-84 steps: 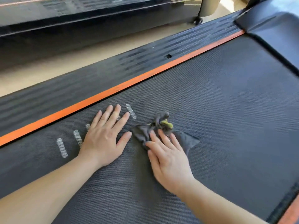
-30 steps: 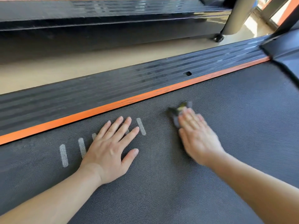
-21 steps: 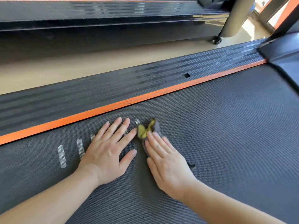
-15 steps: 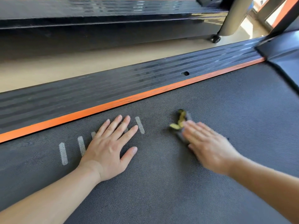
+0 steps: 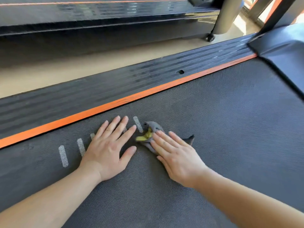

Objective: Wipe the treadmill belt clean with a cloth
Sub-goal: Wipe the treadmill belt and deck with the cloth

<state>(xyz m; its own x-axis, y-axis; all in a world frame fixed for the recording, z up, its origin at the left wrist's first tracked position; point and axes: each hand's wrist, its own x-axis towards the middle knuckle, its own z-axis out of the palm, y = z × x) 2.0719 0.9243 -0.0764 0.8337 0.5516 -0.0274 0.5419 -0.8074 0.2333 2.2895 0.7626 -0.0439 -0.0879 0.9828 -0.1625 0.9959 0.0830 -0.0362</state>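
near the belt's left edge: wiping stroke in hand

the treadmill belt (image 5: 230,129) fills the lower view, and its orange strip (image 5: 148,94) runs from 9 o'clock up toward 2 o'clock. the left hand (image 5: 107,148) rests palm-down on the belt over a row of white dashes (image 5: 63,156), fingers straight and spread, apparently as a brace. the grey cloth (image 5: 154,127), bunched with a yellow-green patch showing, lies on the belt just at 3 o'clock of that hand. the right hand (image 5: 177,158) presses on it, fingers (image 5: 164,142) straight and close together, laid over the cloth's near part, not curled round it. the step looks like the wiping itself; how much of the belt is already clean cannot be told. the next move calls for firm downward pressure while sliding the cloth toward 3 o'clock, so that it does not slip out from under the flat fingers.
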